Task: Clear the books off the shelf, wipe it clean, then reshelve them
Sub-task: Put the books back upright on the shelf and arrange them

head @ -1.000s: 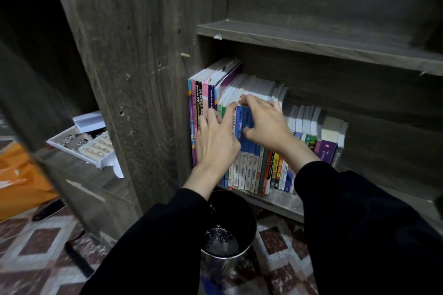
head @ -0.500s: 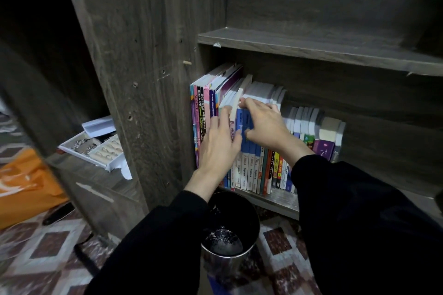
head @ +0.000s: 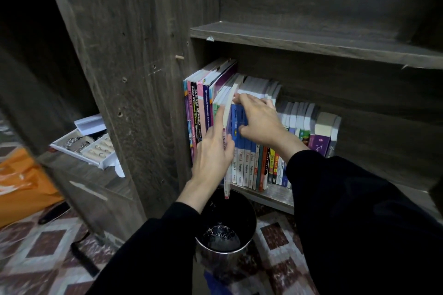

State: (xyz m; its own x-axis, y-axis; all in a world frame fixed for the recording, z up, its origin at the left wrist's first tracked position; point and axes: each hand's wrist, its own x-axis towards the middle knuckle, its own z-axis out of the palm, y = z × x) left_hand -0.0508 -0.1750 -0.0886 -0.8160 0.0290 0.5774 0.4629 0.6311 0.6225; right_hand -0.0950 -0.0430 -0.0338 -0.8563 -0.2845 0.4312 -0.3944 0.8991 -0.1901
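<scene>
Head view, from near to far. Closest, at the lower edge, two black sleeves (head: 359, 223). Between them, on the patterned floor (head: 36, 246), a round metal bin (head: 215, 258), dark inside, standing just below the front of the shelf board (head: 275, 195).

Next, the left hand (head: 212, 153), grasping a thin book (head: 227, 182): thumb laid across the spine, index finger straight up along the cover. This thin book tilted out of the row, with the lower corner past the shelf edge and over the bin.

Just to the right, the right hand (head: 260, 120), clasping the blue books (head: 243, 160): fingers curled over their tops, thumb pressed on one spine. Blue books upright on the shelf board, touching the thin book.

Further back in the same row, tall pink and purple books (head: 194, 115) at the left against the side wall, and shorter books at the right, ending near a purple book (head: 318, 146).

Above the row, the upper shelf (head: 311, 43) of grey wood.

Far to the left, on a low ledge, a white tray (head: 105, 163) with small pieces inside, too small to identify. Below it, on the floor, an orange bag (head: 21, 187).
</scene>
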